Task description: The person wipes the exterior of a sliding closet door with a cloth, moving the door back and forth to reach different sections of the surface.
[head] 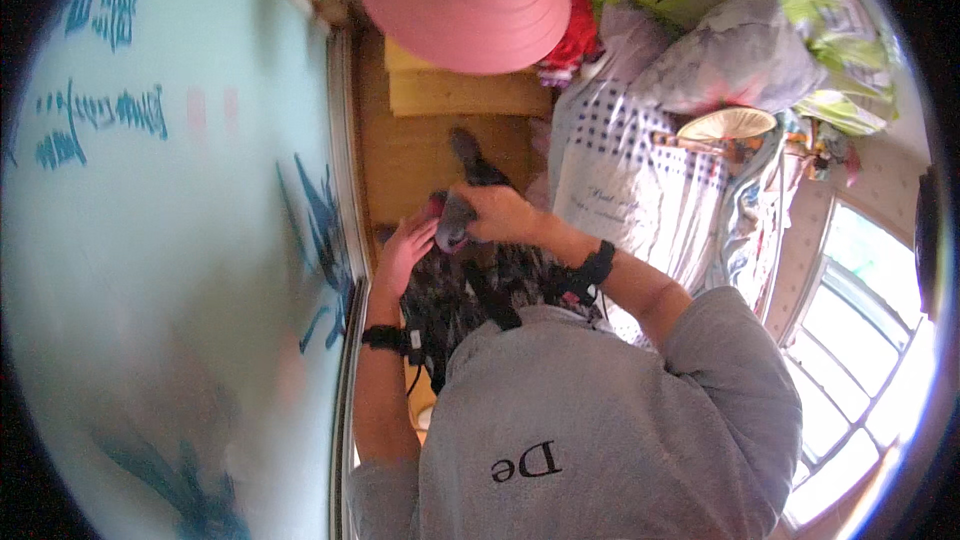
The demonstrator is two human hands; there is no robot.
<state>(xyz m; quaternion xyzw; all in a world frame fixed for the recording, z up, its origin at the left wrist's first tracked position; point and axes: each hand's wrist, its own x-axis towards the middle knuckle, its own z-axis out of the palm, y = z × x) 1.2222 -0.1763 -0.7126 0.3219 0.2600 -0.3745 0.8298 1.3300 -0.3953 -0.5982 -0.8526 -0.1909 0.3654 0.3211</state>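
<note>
My right hand [501, 211] grips a grey object [452, 221] with pink-red edges, too blurred to name surely. Close on its left side is my left hand [409, 244], fingers extended together; their tips meet or nearly meet the object. Both wrists wear black bands. Below the hands are dark patterned trousers [442, 292]. Just beyond the right hand, a dark elongated shape [469, 146], possibly a foot in a sock or shoe, lies over the wooden floor [405, 157].
A frosted panel [225, 240] with blue painted plants and writing stands along my left. Ahead hangs a pink lampshade [457, 15]. At right, a bed sheet [622, 172] carries a grey pillow [739, 52] and a round woven item [727, 123]; a barred window [855, 360] lies farther right.
</note>
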